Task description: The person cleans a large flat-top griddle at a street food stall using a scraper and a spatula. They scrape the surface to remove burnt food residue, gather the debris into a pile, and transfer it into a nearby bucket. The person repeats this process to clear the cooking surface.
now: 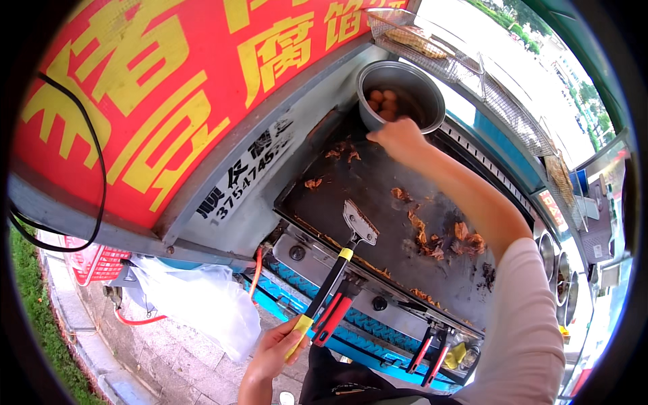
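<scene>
My left hand (276,347) grips the yellow end of a long-handled scraper (331,273). Its wide metal blade head (360,223) is over the front edge of a dark flat-top griddle (364,177). My right hand (400,142) reaches across the griddle to the near side of a metal pot (372,117); the fingers are bent, and their contact with the pot is partly hidden. Several brown eggs (383,104) sit in dark liquid inside the pot. Browned food scraps (420,228) lie scattered over the griddle.
Red-handled tools (334,316) hang at the griddle's front beside control knobs (379,303). Wire baskets (455,61) line the far side. A red sign panel (152,91) stands at left, above a white plastic bag (202,298) and a red crate (98,263).
</scene>
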Demonstrator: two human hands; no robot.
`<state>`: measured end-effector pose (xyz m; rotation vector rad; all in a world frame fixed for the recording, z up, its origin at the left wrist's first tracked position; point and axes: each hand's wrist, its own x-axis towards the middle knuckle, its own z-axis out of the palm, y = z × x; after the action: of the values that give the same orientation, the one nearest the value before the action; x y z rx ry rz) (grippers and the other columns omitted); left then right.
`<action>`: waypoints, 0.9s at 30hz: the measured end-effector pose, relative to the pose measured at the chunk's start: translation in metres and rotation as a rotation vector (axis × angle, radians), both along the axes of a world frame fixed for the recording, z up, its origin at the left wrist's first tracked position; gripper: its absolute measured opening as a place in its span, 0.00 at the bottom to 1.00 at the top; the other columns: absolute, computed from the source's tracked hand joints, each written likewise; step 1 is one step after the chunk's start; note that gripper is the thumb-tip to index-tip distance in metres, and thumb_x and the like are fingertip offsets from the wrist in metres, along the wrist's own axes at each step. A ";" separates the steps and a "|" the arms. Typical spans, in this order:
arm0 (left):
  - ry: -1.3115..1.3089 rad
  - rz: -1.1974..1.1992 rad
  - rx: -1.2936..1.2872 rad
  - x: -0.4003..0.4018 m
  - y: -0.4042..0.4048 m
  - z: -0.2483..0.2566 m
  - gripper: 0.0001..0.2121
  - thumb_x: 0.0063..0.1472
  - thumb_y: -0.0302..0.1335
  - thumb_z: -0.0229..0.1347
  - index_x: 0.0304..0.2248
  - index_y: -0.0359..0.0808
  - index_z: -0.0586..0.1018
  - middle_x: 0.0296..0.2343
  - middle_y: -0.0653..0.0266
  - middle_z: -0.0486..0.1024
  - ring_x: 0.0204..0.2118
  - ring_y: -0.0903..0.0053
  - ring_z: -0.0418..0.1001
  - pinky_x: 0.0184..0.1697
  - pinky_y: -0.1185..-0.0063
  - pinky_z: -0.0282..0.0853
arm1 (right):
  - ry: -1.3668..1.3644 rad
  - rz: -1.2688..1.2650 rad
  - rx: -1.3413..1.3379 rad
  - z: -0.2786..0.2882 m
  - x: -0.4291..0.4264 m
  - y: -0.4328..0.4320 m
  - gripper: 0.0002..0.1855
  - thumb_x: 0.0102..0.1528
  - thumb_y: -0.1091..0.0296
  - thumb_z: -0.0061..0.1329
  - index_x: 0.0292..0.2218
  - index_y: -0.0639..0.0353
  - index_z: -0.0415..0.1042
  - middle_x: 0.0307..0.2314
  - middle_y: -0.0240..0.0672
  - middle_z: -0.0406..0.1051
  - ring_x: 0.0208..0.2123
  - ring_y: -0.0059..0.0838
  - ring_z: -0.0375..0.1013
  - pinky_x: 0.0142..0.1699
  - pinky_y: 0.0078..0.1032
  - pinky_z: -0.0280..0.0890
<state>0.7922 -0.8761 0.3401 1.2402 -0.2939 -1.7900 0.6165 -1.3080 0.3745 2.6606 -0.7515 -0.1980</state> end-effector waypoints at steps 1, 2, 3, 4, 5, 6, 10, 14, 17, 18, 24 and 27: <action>-0.009 0.005 0.005 0.001 0.003 0.000 0.21 0.63 0.28 0.46 0.54 0.29 0.64 0.24 0.64 0.69 0.16 0.87 0.59 0.18 0.86 0.55 | -0.017 0.024 -0.023 -0.010 0.016 -0.006 0.12 0.49 0.67 0.45 0.35 0.42 0.77 0.20 0.33 0.72 0.26 0.35 0.75 0.29 0.31 0.66; -0.017 0.007 0.010 0.002 0.005 0.000 0.21 0.63 0.28 0.46 0.54 0.29 0.64 0.24 0.65 0.69 0.16 0.87 0.59 0.18 0.86 0.55 | -0.034 0.043 -0.046 -0.016 0.022 -0.012 0.12 0.50 0.66 0.44 0.35 0.42 0.77 0.20 0.33 0.72 0.26 0.35 0.75 0.28 0.31 0.66; -0.023 0.016 0.014 0.003 0.007 0.000 0.21 0.63 0.28 0.46 0.54 0.29 0.64 0.24 0.65 0.69 0.16 0.87 0.59 0.18 0.87 0.55 | -0.019 0.076 -0.026 -0.017 0.023 -0.016 0.11 0.50 0.66 0.44 0.34 0.43 0.76 0.20 0.34 0.72 0.26 0.35 0.75 0.28 0.31 0.66; -0.025 0.021 0.021 0.003 0.008 0.000 0.21 0.63 0.28 0.46 0.54 0.29 0.64 0.24 0.65 0.69 0.15 0.87 0.59 0.18 0.87 0.54 | -0.003 0.106 -0.007 -0.016 0.020 -0.019 0.11 0.50 0.66 0.43 0.33 0.44 0.76 0.20 0.34 0.72 0.26 0.35 0.75 0.28 0.31 0.66; -0.026 0.024 0.028 0.004 0.008 -0.001 0.21 0.63 0.28 0.46 0.54 0.29 0.64 0.24 0.65 0.69 0.15 0.87 0.59 0.18 0.87 0.54 | 0.014 0.132 0.012 -0.015 0.014 -0.021 0.10 0.50 0.66 0.43 0.33 0.44 0.76 0.20 0.34 0.72 0.26 0.35 0.75 0.28 0.31 0.66; -0.028 0.036 0.033 0.005 0.010 -0.001 0.21 0.63 0.28 0.46 0.54 0.29 0.64 0.24 0.65 0.69 0.15 0.87 0.59 0.18 0.87 0.54 | 0.060 0.157 0.031 -0.010 0.006 -0.012 0.09 0.50 0.67 0.43 0.31 0.44 0.76 0.18 0.34 0.72 0.26 0.35 0.75 0.28 0.32 0.66; -0.017 0.062 0.024 0.011 0.018 0.005 0.21 0.63 0.28 0.46 0.54 0.30 0.64 0.23 0.65 0.69 0.15 0.87 0.59 0.18 0.87 0.54 | 0.359 0.305 0.106 0.031 -0.068 0.035 0.12 0.52 0.63 0.43 0.35 0.37 0.77 0.16 0.32 0.69 0.23 0.34 0.73 0.25 0.31 0.64; -0.025 0.081 -0.007 0.018 0.024 0.009 0.21 0.63 0.28 0.46 0.54 0.30 0.65 0.23 0.65 0.69 0.15 0.87 0.58 0.19 0.87 0.54 | 0.503 0.126 0.138 0.068 -0.098 0.060 0.14 0.53 0.65 0.43 0.38 0.32 0.76 0.18 0.29 0.69 0.24 0.29 0.73 0.24 0.29 0.62; -0.023 0.094 0.008 0.017 0.024 0.006 0.21 0.62 0.28 0.46 0.53 0.30 0.65 0.23 0.65 0.69 0.15 0.87 0.58 0.19 0.87 0.54 | 0.220 0.175 0.063 0.051 -0.077 0.034 0.17 0.51 0.69 0.44 0.39 0.33 0.76 0.21 0.30 0.69 0.25 0.31 0.74 0.25 0.29 0.64; -0.026 0.104 0.015 0.017 0.023 0.006 0.21 0.62 0.28 0.46 0.53 0.30 0.65 0.23 0.65 0.69 0.15 0.87 0.58 0.19 0.87 0.54 | 0.061 0.251 0.039 0.034 -0.065 0.014 0.17 0.50 0.70 0.45 0.38 0.34 0.76 0.20 0.31 0.70 0.26 0.32 0.74 0.26 0.29 0.65; -0.058 0.125 0.045 0.021 0.038 0.009 0.21 0.62 0.28 0.47 0.54 0.29 0.65 0.23 0.64 0.70 0.15 0.86 0.58 0.18 0.86 0.54 | 0.034 0.268 0.008 0.001 0.064 -0.034 0.10 0.48 0.64 0.46 0.31 0.41 0.78 0.22 0.34 0.73 0.28 0.37 0.75 0.31 0.34 0.67; -0.039 0.136 0.053 0.018 0.041 0.006 0.22 0.61 0.28 0.47 0.54 0.29 0.64 0.23 0.63 0.70 0.15 0.86 0.58 0.18 0.86 0.54 | 0.057 0.233 0.084 0.006 0.088 -0.053 0.08 0.49 0.62 0.47 0.30 0.44 0.79 0.24 0.36 0.74 0.30 0.40 0.75 0.33 0.35 0.67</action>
<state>0.8101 -0.8352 0.3465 1.3025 -0.1810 -1.6680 0.7046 -1.3612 0.3800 2.7808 -0.4195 -0.2465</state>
